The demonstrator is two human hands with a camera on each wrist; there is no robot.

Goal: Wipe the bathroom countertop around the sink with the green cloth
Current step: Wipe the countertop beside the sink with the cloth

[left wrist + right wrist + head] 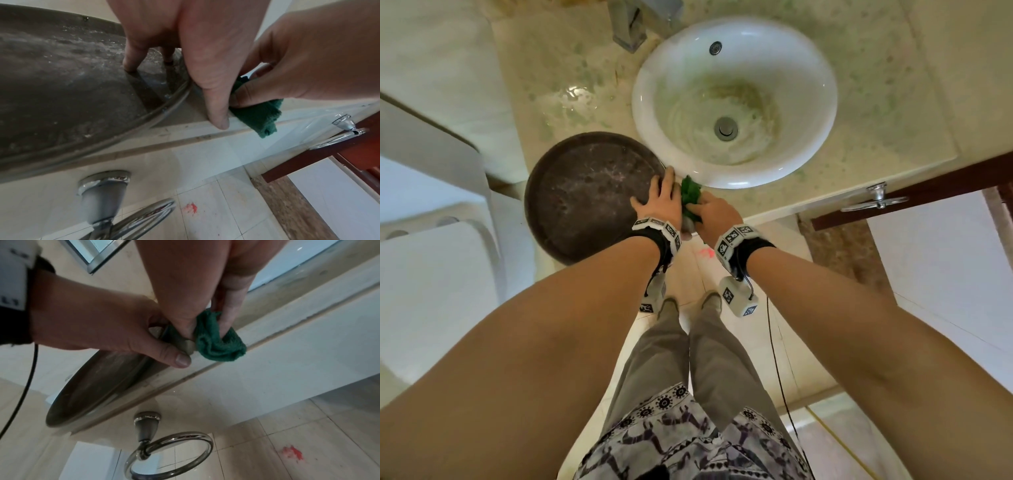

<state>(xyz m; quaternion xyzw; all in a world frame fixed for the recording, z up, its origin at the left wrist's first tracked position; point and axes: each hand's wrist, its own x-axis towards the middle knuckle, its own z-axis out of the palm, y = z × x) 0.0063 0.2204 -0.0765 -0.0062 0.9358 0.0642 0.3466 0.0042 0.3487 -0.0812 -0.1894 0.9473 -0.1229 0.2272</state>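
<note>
The green cloth (690, 195) is bunched in my right hand (714, 212), which grips it against the front edge of the pale speckled countertop (893, 102), just below the white round sink (736, 102). In the right wrist view the cloth (218, 344) hangs over the counter's lip, pinched between thumb and fingers. My left hand (661, 198) holds the rim of a dark round pan (585, 195) right beside the cloth. Its fingers reach inside the pan (61, 73) and its thumb lies outside on the counter edge.
A chrome faucet (633, 24) stands behind the sink at the back left. The pan overhangs the counter's front left corner. A chrome handle (876, 200) sticks out from a brown door at the right. A towel ring (168, 456) hangs below the counter.
</note>
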